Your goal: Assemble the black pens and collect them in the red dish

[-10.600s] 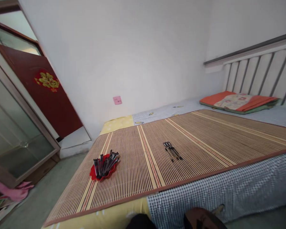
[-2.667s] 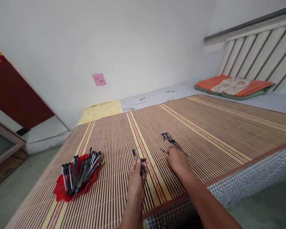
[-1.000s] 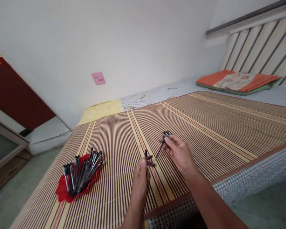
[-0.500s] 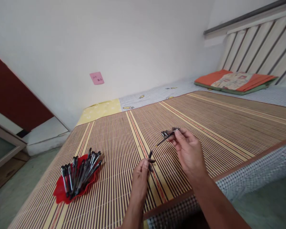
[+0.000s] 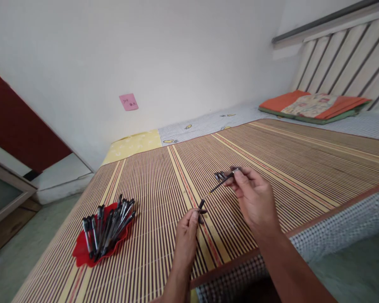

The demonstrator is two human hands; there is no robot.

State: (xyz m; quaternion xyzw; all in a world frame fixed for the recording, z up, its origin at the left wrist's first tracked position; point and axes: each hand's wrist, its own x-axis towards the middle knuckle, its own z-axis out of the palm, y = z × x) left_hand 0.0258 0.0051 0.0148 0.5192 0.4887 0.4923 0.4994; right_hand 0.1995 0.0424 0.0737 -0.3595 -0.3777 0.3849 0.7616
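Observation:
My left hand [image 5: 187,229] is closed in a pinch on a short black pen part [image 5: 201,204], whose end sticks up past the fingertips. Between thumb and fingers of my right hand [image 5: 255,198] is a thin dark pen refill [image 5: 220,184]. It slants down to the left, and its narrow pale tip is at the end of the black part; I cannot tell if the tip is inside. Just behind the right fingers, several black-ended pens [image 5: 219,175] lie on the striped mat [image 5: 151,198], partly hidden by that hand.
A red scalloped dish [image 5: 78,252] holding several clear pens with black caps [image 5: 109,227] sits at the left. Folded orange and floral cloth [image 5: 316,105] lies at the back right, before a white radiator [image 5: 344,59]. A pink note [image 5: 129,102] is on the wall.
Both hands keep their holds on the refill and the black part, with only a very slight shift to the right. The view has moved a little; nothing is let go.

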